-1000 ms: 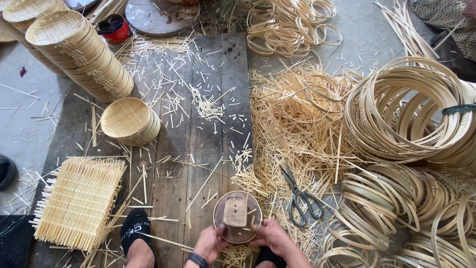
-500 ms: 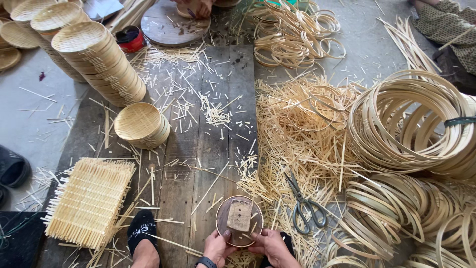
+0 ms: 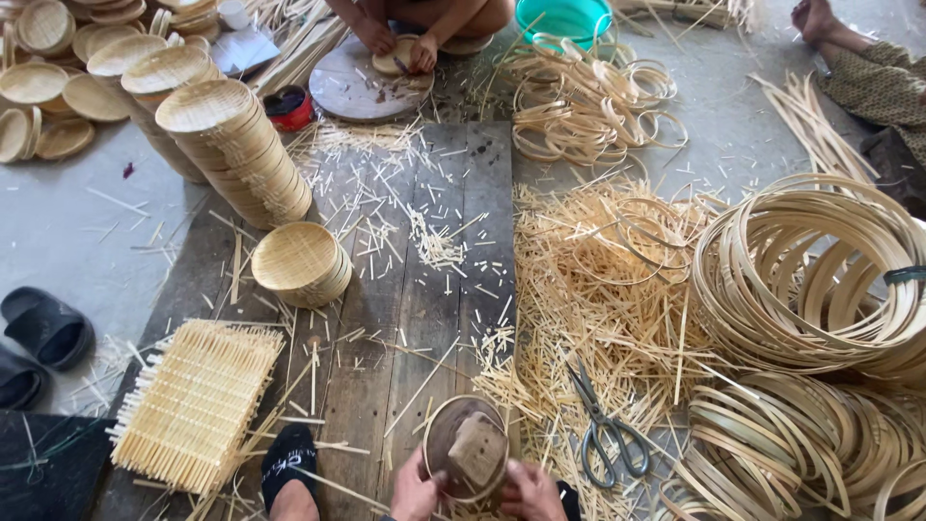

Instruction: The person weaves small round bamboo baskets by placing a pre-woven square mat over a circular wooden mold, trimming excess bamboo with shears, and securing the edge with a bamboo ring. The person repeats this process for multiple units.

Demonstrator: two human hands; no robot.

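Since half a second ago, my view is tilting farther up the floor, so another person's hands point(image 3: 400, 48) at a round board point(image 3: 365, 87) are now showing at twelve o'clock, while the round wooden mould point(image 3: 466, 449) is staying low at six o'clock between my hands.

Left hand point(image 3: 417, 490) is gripping the mould's rim at its seven o'clock, fingers point(image 3: 424, 471) closed on the edge; right hand point(image 3: 531, 492) is doing the same at five o'clock, fingers curled onto the rim. I am judging that I am pressing or seating something under this mould on the plank floor point(image 3: 415, 289), a forming step; the next move would be calling for steady, even downward pressure from both sides so the rim is not slipping.

It is looking like a dark brown disc with a pale, squarish wooden block handle standing on its middle, slightly tilted. Whatever is lying beneath it is hidden.

Scissors point(image 3: 603, 429) are lying just beside it at three o'clock on loose bamboo slivers point(image 3: 588, 289). A woven bamboo mat point(image 3: 198, 405) is sitting at nine o'clock, a stack of small woven baskets point(image 3: 299, 262) at eleven, and bamboo hoops point(image 3: 820, 280) are piling up at two o'clock.
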